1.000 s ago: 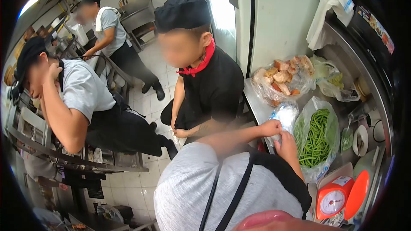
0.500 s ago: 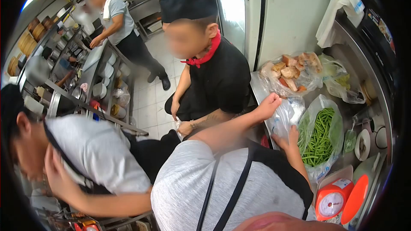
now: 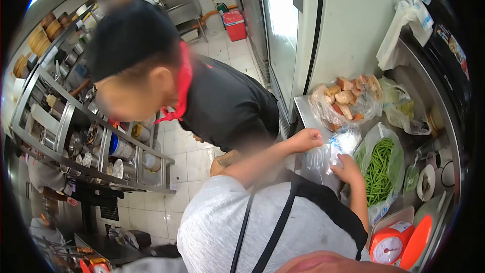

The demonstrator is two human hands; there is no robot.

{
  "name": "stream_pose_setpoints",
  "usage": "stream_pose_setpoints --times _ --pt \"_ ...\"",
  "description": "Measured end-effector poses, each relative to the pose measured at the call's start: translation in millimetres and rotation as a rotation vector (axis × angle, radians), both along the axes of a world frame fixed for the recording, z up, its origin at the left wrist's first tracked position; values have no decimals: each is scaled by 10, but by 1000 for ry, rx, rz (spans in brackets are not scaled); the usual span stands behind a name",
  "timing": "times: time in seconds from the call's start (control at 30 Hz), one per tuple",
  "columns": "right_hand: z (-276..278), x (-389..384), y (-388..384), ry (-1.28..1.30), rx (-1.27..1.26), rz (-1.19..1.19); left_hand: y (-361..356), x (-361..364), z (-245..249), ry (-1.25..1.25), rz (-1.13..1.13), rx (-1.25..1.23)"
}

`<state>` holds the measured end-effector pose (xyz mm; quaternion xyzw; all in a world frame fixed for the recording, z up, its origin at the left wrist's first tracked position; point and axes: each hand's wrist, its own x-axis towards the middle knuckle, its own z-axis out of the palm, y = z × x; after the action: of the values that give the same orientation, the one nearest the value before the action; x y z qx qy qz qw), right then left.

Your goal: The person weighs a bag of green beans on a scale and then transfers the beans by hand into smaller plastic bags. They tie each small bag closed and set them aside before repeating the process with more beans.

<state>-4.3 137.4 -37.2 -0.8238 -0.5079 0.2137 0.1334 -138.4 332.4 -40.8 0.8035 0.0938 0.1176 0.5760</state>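
Note:
Over the steel counter, a clear plastic bag (image 3: 318,164) with a white, blue-printed part lies between my two hands. My left hand (image 3: 306,140) is closed in a fist at the bag's upper left edge, seemingly pinching the film. On the bag's right side, my right hand (image 3: 349,170) grips it between thumb and fingers. What the white part of the bag is, I cannot make out. Just right of my right hand sits an open plastic bag of green beans (image 3: 379,172). Beyond my hands, another bag holds browned meat chunks (image 3: 346,96).
A red scale (image 3: 389,245) stands at the counter's near end. A bag with pale green leaves (image 3: 401,101) lies at the back, and a white bowl (image 3: 427,177) at right. A co-worker in black (image 3: 222,101) leans close on my left, before a steel rack (image 3: 101,136).
My left hand has drawn slightly down and left; my right hand has shifted up on the bag. The co-worker in black has moved nearer; the one in grey at left has left view.

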Motion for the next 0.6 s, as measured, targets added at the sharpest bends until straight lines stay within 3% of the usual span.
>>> stream_pose_setpoints --times 0.03,0.13,0.23,0.33,0.37,0.6 --pt "185 14 -14 210 16 -80 18 -36 29 -39 7 -28" --pt "624 -207 67 363 538 -44 1 -112 177 -53 -22 -34" --pt "571 -393 242 370 620 -47 -50 -140 324 -68 -44 -9" --pt "361 -372 359 247 228 -110 2 -111 350 -117 -53 -38" --pt "77 -339 363 218 439 -95 56 -98 298 -141 -50 -86" --pt "-33 -266 370 1059 587 -326 184 -131 359 -111 66 -272"
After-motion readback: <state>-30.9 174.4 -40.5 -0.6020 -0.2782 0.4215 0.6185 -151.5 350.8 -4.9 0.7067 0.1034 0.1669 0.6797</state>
